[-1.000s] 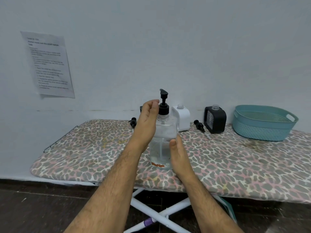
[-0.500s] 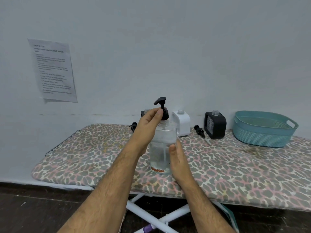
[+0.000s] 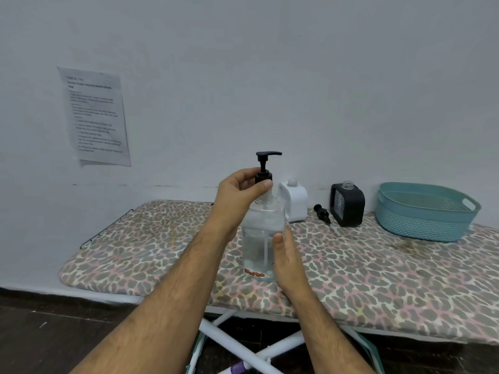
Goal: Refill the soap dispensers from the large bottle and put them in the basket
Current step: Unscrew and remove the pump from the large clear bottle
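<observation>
The large clear bottle [image 3: 260, 238] stands upright on the leopard-print board, part full of clear liquid. My left hand [image 3: 239, 197] pinches the collar of its black pump [image 3: 265, 164] at the neck; the nozzle points right. My right hand [image 3: 286, 255] holds the bottle's lower right side. Behind it stand a white dispenser [image 3: 294, 202] and a black dispenser [image 3: 348, 205], both with open necks. A loose black pump [image 3: 322, 213] lies between them. The teal basket [image 3: 424, 211] sits at the far right.
The ironing board [image 3: 378, 279] stands against a pale wall on white crossed legs. A printed sheet [image 3: 94, 117] is taped to the wall at the left. Dark floor lies below the board's front edge.
The pump head has turned: its nozzle pointed toward me, then left, and now points right. My left fingers have closed round the pump collar. The bottle and my right hand stay in place.
</observation>
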Available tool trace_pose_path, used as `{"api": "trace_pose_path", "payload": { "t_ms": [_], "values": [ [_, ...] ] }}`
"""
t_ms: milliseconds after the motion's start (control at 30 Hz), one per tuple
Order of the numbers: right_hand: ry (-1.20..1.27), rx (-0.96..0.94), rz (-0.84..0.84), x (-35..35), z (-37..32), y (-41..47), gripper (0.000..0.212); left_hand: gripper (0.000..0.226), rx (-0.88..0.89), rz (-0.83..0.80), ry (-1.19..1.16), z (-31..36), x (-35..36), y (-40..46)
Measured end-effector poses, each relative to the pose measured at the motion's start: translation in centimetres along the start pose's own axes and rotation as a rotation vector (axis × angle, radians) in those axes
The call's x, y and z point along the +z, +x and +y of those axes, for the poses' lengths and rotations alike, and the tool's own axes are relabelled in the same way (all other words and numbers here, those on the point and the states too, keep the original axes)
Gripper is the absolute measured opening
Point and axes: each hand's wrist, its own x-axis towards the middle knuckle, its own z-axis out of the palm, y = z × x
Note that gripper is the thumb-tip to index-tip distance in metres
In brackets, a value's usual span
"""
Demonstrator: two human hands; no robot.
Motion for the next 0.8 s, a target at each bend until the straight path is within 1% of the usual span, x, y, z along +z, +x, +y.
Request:
{"api": "trace_pose_path", "payload": {
  "t_ms": [167,333,433,800],
  "values": [
    [0.002,-0.004,-0.001,0.0,0.1,0.0,0.079,0.033,0.061,0.06,-0.035,1.8,0.5,0.7],
    [0.011,-0.013,-0.006,-0.2,0.1,-0.2,0.097,0.034,0.089,0.06,-0.009,3.9,0.6,1.2],
    [0.011,-0.011,-0.006,-0.1,0.1,-0.2,0.099,0.033,0.091,0.055,-0.002,5.3,0.5,1.5],
    [0.017,0.003,0.0,0.0,-0.8,-0.7,0.097,0.035,0.125,0.049,0.001,9.7,0.8,1.9]
  ]
}}
